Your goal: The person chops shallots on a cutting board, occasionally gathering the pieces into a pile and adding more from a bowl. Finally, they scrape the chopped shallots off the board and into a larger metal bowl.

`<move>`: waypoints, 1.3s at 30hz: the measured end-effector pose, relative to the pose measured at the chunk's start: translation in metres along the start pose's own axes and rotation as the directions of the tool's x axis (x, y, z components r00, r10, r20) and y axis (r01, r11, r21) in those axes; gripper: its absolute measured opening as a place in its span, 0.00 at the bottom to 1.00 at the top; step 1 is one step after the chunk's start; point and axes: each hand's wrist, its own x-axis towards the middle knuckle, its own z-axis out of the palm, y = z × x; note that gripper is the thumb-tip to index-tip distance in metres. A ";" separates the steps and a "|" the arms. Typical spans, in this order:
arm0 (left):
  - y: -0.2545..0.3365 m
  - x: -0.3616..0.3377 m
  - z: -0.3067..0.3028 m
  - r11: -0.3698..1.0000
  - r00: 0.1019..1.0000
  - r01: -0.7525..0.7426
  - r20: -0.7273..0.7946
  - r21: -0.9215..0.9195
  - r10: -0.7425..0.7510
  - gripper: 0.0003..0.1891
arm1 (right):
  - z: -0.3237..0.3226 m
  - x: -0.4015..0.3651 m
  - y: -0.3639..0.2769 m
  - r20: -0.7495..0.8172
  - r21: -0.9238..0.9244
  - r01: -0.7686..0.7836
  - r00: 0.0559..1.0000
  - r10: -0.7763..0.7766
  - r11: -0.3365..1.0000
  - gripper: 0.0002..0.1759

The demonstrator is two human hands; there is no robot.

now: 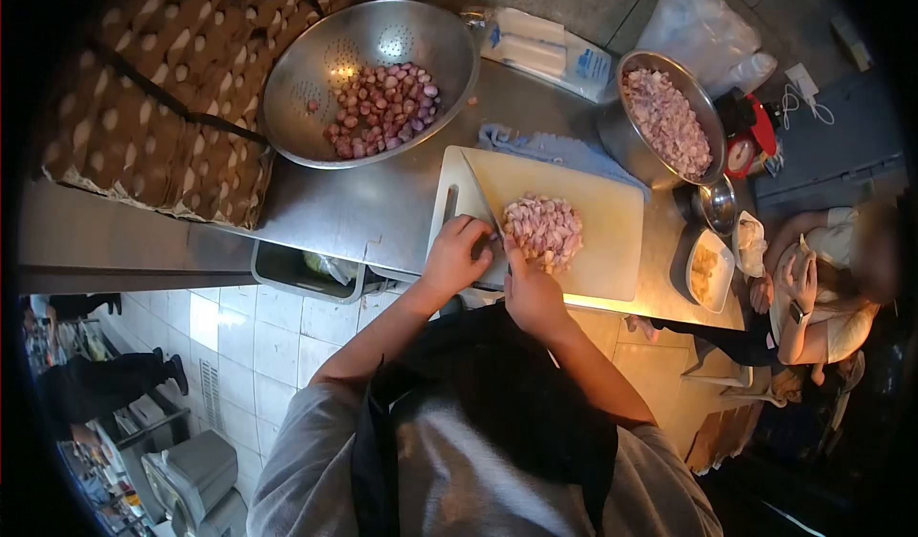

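Steel worktop (373, 202) below me: egg trays (163, 87) far left, then a colander (368, 78) of shallots. On the cutting board (612, 221) my left hand (457, 255) has its grip closed round the knife (481, 197); my right hand (531, 293) touches the chopped pile (543, 231), its grip I cannot tell. A steel bowl (622, 140) stands at the right

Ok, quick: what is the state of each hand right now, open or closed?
Left hand: closed on the knife.
Right hand: rests at the chopped pile; open or closed cannot be told.
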 end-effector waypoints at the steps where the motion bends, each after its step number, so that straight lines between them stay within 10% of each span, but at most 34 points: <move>1: -0.001 0.002 0.001 1.000 1.000 -0.023 0.001 -0.011 0.023 0.10 | -0.003 0.004 0.000 0.011 -0.012 -0.007 1.000 0.007 1.000 0.31; 8: -0.004 0.003 0.002 1.000 0.998 0.008 0.063 -0.004 -0.007 0.11 | -0.055 -0.012 -0.023 0.197 -0.015 -0.073 0.977 0.075 0.997 0.31; 11: -0.006 0.003 0.005 1.000 0.999 -0.002 0.043 -0.006 0.002 0.11 | 0.001 -0.004 0.002 -0.035 0.060 0.031 0.999 -0.029 0.998 0.31; 17: -0.004 0.005 0.002 1.000 0.997 0.006 0.071 0.028 -0.008 0.11 | -0.043 -0.002 -0.019 0.163 -0.007 -0.057 0.985 0.058 0.998 0.31; 21: -0.002 0.003 0.001 1.000 0.999 0.004 0.044 0.017 -0.005 0.12 | 0.004 0.006 -0.004 -0.048 0.033 0.031 0.998 -0.029 0.999 0.34; 25: -0.002 0.004 0.001 1.000 0.999 -0.018 0.041 0.011 0.018 0.12 | -0.041 0.003 -0.021 0.151 0.016 -0.051 0.987 0.048 0.999 0.34; 31: -0.004 0.003 0.002 1.000 0.999 0.001 0.046 -0.008 0.000 0.10 | -0.003 0.010 -0.008 -0.010 0.019 0.016 1.000 -0.016 1.000 0.33; 34: -0.006 0.003 0.002 1.000 0.998 0.000 0.069 0.022 -0.002 0.11 | -0.039 0.002 -0.024 0.165 0.017 -0.074 0.984 0.071 0.997 0.34; 39: -0.004 0.004 0.002 1.000 1.000 -0.015 0.027 -0.008 0.015 0.10 | 0.014 0.007 0.003 -0.065 0.115 0.038 0.997 -0.031 0.993 0.34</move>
